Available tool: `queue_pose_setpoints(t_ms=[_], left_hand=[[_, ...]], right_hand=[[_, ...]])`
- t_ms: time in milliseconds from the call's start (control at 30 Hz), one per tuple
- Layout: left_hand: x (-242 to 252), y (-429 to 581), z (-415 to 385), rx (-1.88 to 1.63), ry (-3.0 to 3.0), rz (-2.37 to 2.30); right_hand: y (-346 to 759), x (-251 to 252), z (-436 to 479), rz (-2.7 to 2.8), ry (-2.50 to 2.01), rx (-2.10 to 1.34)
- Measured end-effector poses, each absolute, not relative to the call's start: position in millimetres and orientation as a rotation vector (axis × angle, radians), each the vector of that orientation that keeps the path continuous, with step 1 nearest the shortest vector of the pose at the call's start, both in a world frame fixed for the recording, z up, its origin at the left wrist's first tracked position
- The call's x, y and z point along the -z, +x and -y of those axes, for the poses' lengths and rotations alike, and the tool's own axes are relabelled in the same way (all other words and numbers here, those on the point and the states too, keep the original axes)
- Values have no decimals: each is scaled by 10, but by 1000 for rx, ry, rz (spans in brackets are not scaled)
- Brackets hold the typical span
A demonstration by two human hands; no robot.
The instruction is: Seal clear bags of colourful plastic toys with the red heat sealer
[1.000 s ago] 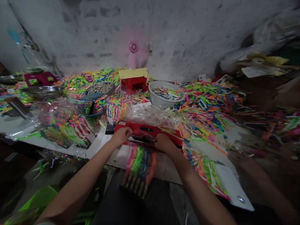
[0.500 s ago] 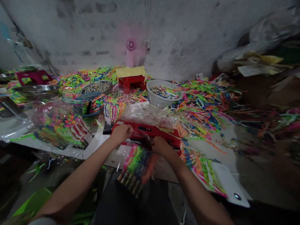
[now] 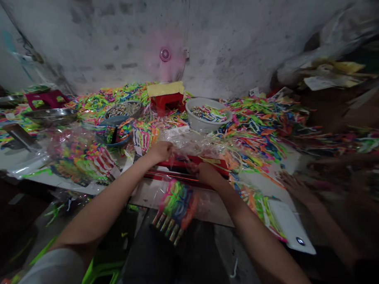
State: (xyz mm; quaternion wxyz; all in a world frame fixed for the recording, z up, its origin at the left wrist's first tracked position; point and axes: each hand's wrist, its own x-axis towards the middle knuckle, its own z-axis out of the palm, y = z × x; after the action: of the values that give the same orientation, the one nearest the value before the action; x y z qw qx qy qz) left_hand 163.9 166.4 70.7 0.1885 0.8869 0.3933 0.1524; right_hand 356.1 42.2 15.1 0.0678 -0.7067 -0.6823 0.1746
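**A:** Nearest?

**B:** Filled packet (image 3: 176, 210), crinkly clear film with neon strips inside. It hangs just in front of the red sealer (image 3: 188, 164), mouth at the bar. Filling looks done; can't judge the seal.

**A:** Hands?

**B:** Right hand (image 3: 207, 173) is curled over the packet's mouth. Left hand (image 3: 161, 151) is bunched at the sealer's far-left edge, against loose clear bags (image 3: 189, 144). Can't tell the grip on either.

**A:** Behind the sealer?

**B:** Round white bowl (image 3: 208, 118) and a glossy strip heap (image 3: 258, 123), plenty left unpacked.
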Motion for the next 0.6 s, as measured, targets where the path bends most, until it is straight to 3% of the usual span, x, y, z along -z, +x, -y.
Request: queue_pose_setpoints(t_ms=[167, 333, 467, 600], left_hand=[[-824, 1724, -1976, -828, 1835, -1017], [-687, 2040, -2195, -1069, 1990, -1061], [-441, 2150, -2212, -778, 2198, -1311], [-144, 1767, -1798, -714, 2299, -1209]], right_hand=[[3792, -691, -764, 1766, -1919, -324], [3835, -923, -1314, 1528, -1905, -29], [3765, -685, -1005, 1438, -1800, 33], [3624, 74, 169, 1181, -1791, -105]])
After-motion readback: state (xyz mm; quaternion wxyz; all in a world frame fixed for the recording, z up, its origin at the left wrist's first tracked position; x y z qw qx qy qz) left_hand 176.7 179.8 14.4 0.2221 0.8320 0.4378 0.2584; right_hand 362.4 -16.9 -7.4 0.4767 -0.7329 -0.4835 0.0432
